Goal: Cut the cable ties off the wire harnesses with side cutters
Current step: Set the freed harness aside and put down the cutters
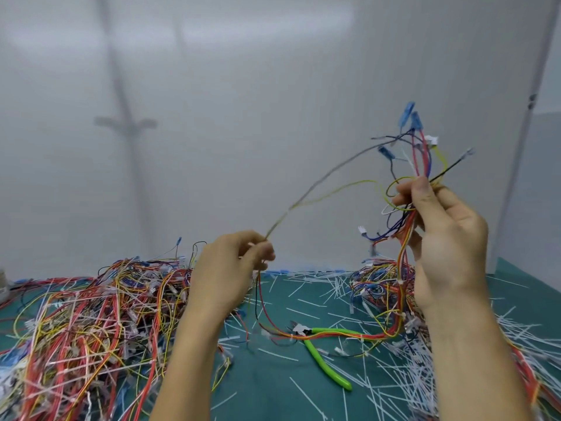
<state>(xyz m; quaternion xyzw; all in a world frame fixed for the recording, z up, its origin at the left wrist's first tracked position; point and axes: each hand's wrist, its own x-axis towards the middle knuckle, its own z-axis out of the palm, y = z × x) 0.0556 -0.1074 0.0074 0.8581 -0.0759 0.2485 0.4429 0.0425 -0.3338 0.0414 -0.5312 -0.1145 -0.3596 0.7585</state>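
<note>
Left hand (230, 262) pinches one wire (318, 189), right hand (440, 238) grips a raised harness (405, 217) — cutters (326, 350) lie unheld on the tabletop (267, 387). We judge much done: cut ties (391, 381) litter it, yet piles (85, 323) remain.

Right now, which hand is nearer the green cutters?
Left. The left hand, pinching a wire, sits up-left of the side cutters; the right hand, gripping the harness, is higher, to their right.

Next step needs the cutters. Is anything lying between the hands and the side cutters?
Yes: the wire harness that the left hand and right hand grip sags and drapes across the side cutters near their pivot.
</note>
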